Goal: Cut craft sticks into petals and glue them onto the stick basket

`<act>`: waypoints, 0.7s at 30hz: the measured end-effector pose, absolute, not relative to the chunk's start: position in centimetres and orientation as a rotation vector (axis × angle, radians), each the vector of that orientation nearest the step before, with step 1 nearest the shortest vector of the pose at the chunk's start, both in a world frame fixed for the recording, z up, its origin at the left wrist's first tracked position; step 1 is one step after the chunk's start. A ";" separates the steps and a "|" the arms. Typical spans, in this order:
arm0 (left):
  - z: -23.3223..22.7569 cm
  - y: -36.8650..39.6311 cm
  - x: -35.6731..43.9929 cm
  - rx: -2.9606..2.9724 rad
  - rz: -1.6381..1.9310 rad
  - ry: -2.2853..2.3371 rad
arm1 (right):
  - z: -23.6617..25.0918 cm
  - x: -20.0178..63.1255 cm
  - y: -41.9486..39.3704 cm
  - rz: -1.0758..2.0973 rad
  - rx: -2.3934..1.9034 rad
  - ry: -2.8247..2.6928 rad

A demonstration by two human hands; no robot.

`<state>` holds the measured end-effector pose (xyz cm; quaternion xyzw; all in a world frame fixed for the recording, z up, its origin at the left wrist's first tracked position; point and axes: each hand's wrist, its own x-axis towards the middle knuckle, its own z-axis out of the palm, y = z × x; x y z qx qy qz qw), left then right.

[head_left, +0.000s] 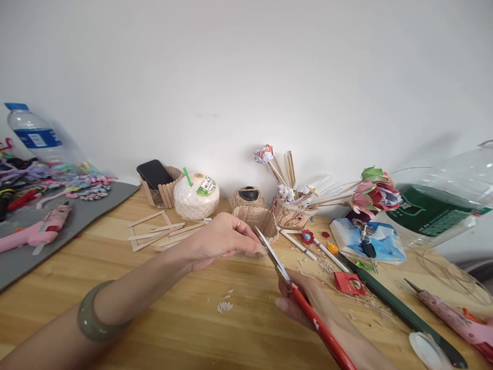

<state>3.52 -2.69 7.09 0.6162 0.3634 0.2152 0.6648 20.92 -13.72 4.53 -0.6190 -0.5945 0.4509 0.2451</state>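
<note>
A coconut drink point(196, 196), twine ball point(247, 198) and glue gun point(36, 230) lie about.

Both forearms were bare, no sleeves in view. Left wrist wore a thick, smooth, grey-green jade-like bangle point(94, 314). Left hand point(221, 240) had a thin gold-coloured ring point(239, 224) on one finger. Right hand point(304, 303) showed no jewellery; nails short, no visible polish.
</note>
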 end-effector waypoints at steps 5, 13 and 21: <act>7.5 -2.7 3.4 1.375 0.455 0.833 | 4.7 20.8 -13.9 1.190 -1.739 -1.654; 7.0 -2.2 3.1 1.350 0.436 0.774 | 4.3 20.8 -13.7 1.127 -1.756 -1.694; 6.8 -1.9 3.0 1.300 0.464 0.712 | 2.6 21.5 -13.0 1.117 -1.597 -1.675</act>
